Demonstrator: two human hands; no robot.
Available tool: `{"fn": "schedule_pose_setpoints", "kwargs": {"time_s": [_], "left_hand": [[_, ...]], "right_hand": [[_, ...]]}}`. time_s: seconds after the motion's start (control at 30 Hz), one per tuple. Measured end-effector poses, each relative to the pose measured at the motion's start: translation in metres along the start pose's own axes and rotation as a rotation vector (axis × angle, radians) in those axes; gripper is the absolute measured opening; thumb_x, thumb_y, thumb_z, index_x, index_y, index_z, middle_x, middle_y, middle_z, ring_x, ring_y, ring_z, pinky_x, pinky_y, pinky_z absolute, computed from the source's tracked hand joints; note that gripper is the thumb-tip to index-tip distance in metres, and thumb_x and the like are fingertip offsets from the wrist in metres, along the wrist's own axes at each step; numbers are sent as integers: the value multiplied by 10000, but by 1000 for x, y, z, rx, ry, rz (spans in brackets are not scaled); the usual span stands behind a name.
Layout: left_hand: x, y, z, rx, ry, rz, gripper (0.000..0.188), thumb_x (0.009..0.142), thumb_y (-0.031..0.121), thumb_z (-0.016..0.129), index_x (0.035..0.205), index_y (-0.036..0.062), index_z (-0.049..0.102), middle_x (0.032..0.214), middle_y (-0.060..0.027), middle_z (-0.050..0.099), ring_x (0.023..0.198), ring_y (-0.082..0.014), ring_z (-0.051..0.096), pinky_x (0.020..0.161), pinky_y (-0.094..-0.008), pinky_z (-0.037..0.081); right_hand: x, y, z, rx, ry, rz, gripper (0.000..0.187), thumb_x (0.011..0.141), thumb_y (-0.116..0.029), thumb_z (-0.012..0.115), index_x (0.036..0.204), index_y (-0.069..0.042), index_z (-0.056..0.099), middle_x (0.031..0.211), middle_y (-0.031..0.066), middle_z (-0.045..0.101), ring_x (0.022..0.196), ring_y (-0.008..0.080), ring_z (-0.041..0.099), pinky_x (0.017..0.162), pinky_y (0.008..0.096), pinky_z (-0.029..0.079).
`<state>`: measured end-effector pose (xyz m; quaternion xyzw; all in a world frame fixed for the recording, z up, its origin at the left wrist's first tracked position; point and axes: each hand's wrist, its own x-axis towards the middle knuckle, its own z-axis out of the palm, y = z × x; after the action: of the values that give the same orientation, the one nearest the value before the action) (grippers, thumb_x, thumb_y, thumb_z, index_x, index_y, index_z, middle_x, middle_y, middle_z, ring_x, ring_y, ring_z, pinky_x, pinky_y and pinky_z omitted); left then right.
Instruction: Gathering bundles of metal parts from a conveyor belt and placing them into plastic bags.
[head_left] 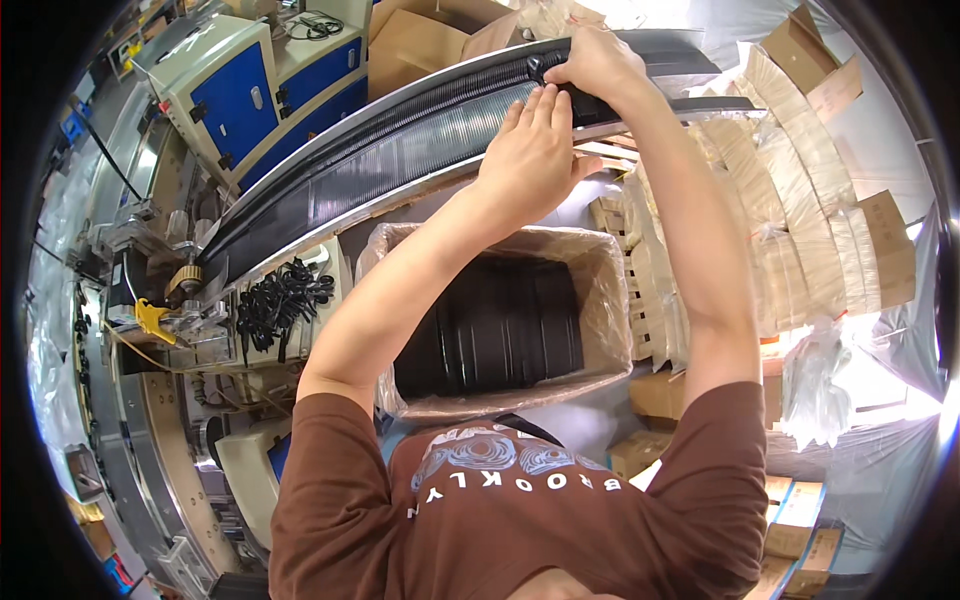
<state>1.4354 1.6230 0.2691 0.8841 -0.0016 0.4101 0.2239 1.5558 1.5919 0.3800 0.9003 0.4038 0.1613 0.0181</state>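
A long metal-edged trough (345, 218) slants across in front of me, lined with tightly packed thin black ribbed pieces (400, 148). My left hand (530, 145) lies over the near side of these pieces, palm down, fingers stretched out and thumb apart. At the trough's far edge, my right hand (603, 68) is curled with its thumb against a small black lump (537, 68). What its fingers close around is hidden beneath the hand. The two hands are close together, the right one farther off.
Below my forearms stands a plastic-lined box (615, 300) holding glossy black bundles (490, 325). A heap of small black pieces (285, 305) lies left, near a yellow-handled tool (152, 318). Pale wrapped bundles (800, 200) fill the right. Blue-doored cabinets (235, 105) and a cardboard box (420, 50) stand behind.
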Motion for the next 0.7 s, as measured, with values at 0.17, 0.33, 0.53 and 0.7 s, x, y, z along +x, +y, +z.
{"fn": "schedule_pose_setpoints", "kwargs": {"time_s": [0.17, 0.33, 0.53, 0.7], "left_hand": [[-2, -5, -7, 110, -43, -34, 705, 837, 437, 532, 1239, -117, 363, 1280, -276, 404, 1234, -362, 365, 1024, -439, 286], [0, -5, -1, 116, 78, 48, 670, 826, 417, 551, 1210, -108, 389, 1245, -279, 426, 1209, -383, 381, 1016, -439, 294], [2, -4, 3, 5, 32, 75, 666, 819, 406, 562, 1226, -86, 375, 1261, -274, 405, 1204, -396, 376, 1011, -451, 294], [6, -1, 7, 24, 24, 91, 701, 812, 434, 567, 1239, -87, 372, 1276, -281, 398, 1233, -406, 351, 1013, -469, 292]], "right_hand": [[7, -8, -5, 101, -187, 56, 265, 640, -214, 685, 678, 39, 613, 528, 111, 548, 430, 190, 543, 391, 304, 453], [11, -5, -20, 283, -340, 95, 241, 661, -220, 648, 738, 2, 593, 551, 65, 545, 435, 168, 525, 383, 251, 433], [8, 21, -39, 588, -403, 121, 269, 721, -295, 613, 711, -29, 576, 581, -12, 526, 516, 69, 486, 422, 205, 389], [4, 88, -55, 446, -158, 274, 261, 747, -280, 621, 853, -43, 648, 604, -10, 549, 513, 58, 474, 408, 231, 354]]}}
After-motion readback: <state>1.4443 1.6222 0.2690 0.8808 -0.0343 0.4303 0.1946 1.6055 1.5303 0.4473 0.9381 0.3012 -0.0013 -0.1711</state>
